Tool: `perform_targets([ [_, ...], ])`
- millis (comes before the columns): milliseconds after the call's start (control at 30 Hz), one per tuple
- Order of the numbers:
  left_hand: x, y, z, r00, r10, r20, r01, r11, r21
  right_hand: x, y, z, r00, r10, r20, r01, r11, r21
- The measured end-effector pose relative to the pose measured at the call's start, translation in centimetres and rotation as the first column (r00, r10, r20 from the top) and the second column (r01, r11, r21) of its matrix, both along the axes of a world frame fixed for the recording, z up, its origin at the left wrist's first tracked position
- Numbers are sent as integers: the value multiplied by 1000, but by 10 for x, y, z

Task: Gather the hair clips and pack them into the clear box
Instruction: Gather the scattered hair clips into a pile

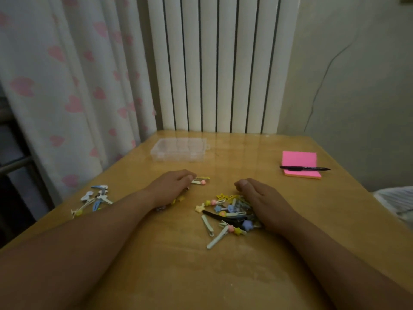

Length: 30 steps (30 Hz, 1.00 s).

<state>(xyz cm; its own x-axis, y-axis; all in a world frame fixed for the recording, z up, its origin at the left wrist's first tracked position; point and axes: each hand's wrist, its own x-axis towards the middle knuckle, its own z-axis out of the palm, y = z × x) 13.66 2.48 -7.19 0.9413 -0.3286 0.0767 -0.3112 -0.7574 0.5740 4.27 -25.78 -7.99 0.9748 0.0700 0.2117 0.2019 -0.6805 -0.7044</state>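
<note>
Lying flat, clear box; long axis runs left-right.

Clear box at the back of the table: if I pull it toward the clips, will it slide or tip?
The clear box looks thin, empty plastic, so probably light. It is low and flat, so unlikely to tip. The glossy table should let it slide easily, perhaps skidding.

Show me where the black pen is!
In the head view the black pen lies across the pink sticky-note pad on the right side of the table, farther back than the right hand.
</note>
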Motion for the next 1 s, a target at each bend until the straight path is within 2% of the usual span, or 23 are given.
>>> perform_targets([
  [200, -42, -52, -2, 980, -200, 7, 200, 973, -120, -1, 0, 2, 1000, 18, -15, -18, 1000, -8],
  [367, -67, -77, -4, 969, -246, 10, 241, 937, -253, -1, 3, 1, 999, 41, 4, -41, 996, -82],
  [567, -78, -40, 12, 994, 34, 105, 2, 945, -326, -5, 5, 2, 998, 51, -39, -56, 989, -139],
  [700, -90, 24, 6, 961, 214, 173, -180, 964, -196, -8, 5, 5, 1000, 25, -5, -26, 994, -106],
  [800, -99, 70, -1, 909, 298, 290, -298, 953, -45, -8, 5, 5, 999, 32, -28, -37, 982, -184],
  [900, -105, 105, -1, 818, 407, 407, -477, 875, 85, -16, 10, 6, 1000, -12, -26, 6, 978, -209],
  [1000, -95, 136, -2, 752, 549, 365, -624, 772, 123, -27, 14, 8, 990, -132, 46, 139, 971, -195],
])
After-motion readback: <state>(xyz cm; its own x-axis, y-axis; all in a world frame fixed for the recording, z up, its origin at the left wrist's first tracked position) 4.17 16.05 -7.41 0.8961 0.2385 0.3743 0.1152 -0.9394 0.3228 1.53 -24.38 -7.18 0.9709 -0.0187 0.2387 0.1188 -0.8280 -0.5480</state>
